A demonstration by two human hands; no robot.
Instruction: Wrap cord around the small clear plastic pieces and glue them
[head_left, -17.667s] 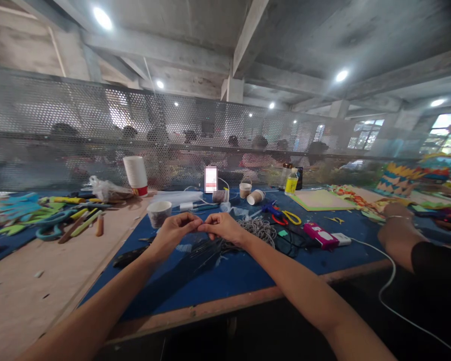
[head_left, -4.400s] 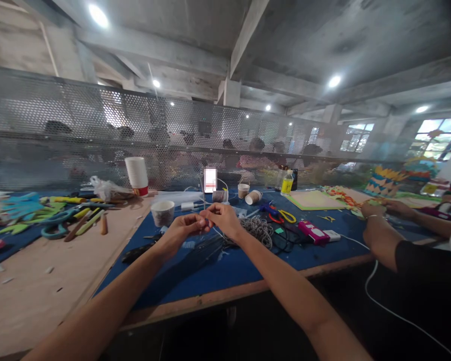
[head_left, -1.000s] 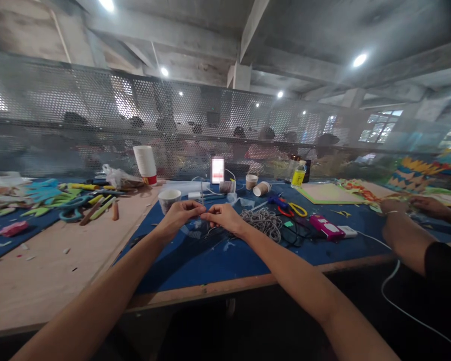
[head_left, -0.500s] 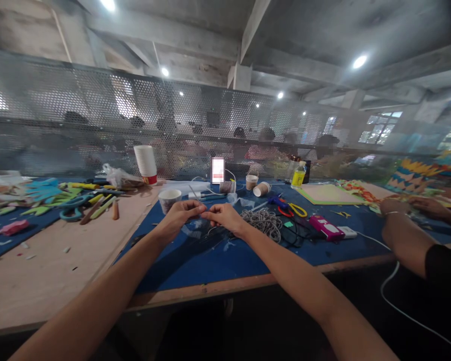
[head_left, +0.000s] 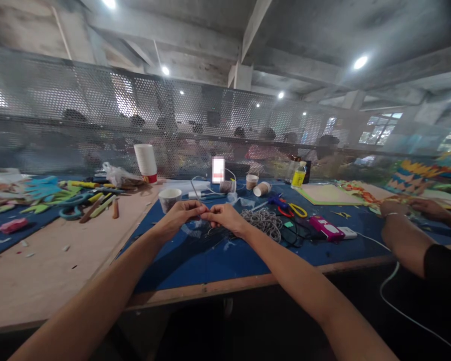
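My left hand (head_left: 178, 216) and my right hand (head_left: 225, 216) meet above the blue mat (head_left: 195, 271), fingertips pinched together and almost touching. A thin grey cord (head_left: 196, 187) sticks up from behind my left fingers; the part between the fingertips is too small to make out. Just right of my right wrist lies a tangled heap of the same grey cord (head_left: 265, 224). A patterned paper cup (head_left: 170, 199) stands behind my left hand. Beyond my fingers, a small wrapped cup (head_left: 227, 187) lies near a bright phone screen (head_left: 218, 170).
Rightward are a blue glue gun (head_left: 278, 201), yellow-handled scissors (head_left: 297, 210), a magenta box (head_left: 326, 227) and a white-cabled plug (head_left: 348, 232). A co-worker's arm (head_left: 406, 240) reaches in at right. Stacked cups (head_left: 145, 163) and blue scissors (head_left: 73, 206) are at left.
The grey cord behind my left fingers now stands more upright and a little further right. Both hands stay pinched in nearly the same place.
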